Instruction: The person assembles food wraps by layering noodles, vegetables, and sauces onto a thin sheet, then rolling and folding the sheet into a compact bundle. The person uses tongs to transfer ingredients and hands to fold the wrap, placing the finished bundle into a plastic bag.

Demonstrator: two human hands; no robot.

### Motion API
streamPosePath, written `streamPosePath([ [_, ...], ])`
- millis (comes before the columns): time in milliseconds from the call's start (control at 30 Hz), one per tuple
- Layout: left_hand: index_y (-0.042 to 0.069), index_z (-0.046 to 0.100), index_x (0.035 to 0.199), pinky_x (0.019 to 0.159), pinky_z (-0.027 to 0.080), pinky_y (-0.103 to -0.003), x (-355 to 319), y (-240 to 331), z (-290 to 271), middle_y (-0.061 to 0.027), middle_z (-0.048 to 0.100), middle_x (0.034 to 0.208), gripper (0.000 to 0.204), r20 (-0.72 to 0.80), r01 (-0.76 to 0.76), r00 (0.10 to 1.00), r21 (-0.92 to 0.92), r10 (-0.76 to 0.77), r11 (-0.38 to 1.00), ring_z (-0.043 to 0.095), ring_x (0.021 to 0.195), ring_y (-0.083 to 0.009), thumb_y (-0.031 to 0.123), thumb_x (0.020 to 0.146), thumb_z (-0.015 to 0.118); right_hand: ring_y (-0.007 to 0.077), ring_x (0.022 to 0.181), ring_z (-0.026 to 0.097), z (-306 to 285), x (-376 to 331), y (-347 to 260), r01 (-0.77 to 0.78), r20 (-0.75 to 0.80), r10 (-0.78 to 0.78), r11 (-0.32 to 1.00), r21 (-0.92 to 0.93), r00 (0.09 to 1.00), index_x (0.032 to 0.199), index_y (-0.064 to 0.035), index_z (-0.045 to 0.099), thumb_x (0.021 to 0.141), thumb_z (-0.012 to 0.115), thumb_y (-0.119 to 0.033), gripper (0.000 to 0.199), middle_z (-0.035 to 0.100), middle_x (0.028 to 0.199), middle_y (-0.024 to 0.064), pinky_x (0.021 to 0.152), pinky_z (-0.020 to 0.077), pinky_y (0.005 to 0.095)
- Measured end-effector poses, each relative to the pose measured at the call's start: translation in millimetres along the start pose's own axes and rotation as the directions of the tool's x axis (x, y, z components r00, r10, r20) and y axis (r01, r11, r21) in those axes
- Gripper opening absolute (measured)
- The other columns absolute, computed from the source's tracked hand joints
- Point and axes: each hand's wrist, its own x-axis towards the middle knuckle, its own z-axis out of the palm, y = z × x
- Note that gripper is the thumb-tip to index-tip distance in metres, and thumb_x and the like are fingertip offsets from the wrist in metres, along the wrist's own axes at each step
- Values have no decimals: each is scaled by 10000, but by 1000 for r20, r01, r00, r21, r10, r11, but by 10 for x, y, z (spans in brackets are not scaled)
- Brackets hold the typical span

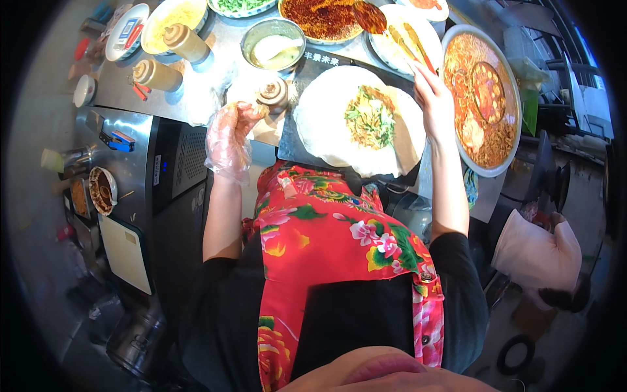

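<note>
My left hand (228, 138), in a clear plastic glove with food bits on it, is raised beside a squeeze bottle (273, 95). Its fingers bend loosely toward the bottle, with nothing visible in them. My right hand (436, 98) is bare and closed around the near end of golden tongs (406, 44). The tongs' far ends rest over a plate (382, 57) of pale food. Between my hands, a large white flatbread (323, 114) lies on a dark flat plate. Shredded filling (371, 117) with green herbs is heaped on its right half.
A steel bowl (261, 36) with white contents and a dish of dark red sauce (317, 18) stand beyond the flatbread. A big basin of reddish food (491, 98) is at right. Two more squeeze bottles (157, 75) stand at left. A steel cabinet (124, 122) adjoins the counter.
</note>
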Motion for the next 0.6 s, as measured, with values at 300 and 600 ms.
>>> streamPosePath([
  [300,-34,640,1125,935,577,-432,-102,-51,139,-126,688,1052,290,38,-12,999,18,11,1000,709,944,-242,233,1048,555,153,1027,635,-533,-1059,755,97,-61,-136,898,-430,989,1239,12,687,1007,615,-151,292,703,1124,104,929,477,291],
  [600,-31,623,1123,950,569,-440,-164,-27,276,-125,678,1050,275,86,7,996,-4,-7,1000,702,946,-244,224,1051,548,102,651,573,460,639,1036,-1,86,-40,900,436,996,1370,26,555,1047,528,-246,423,709,913,45,596,476,236],
])
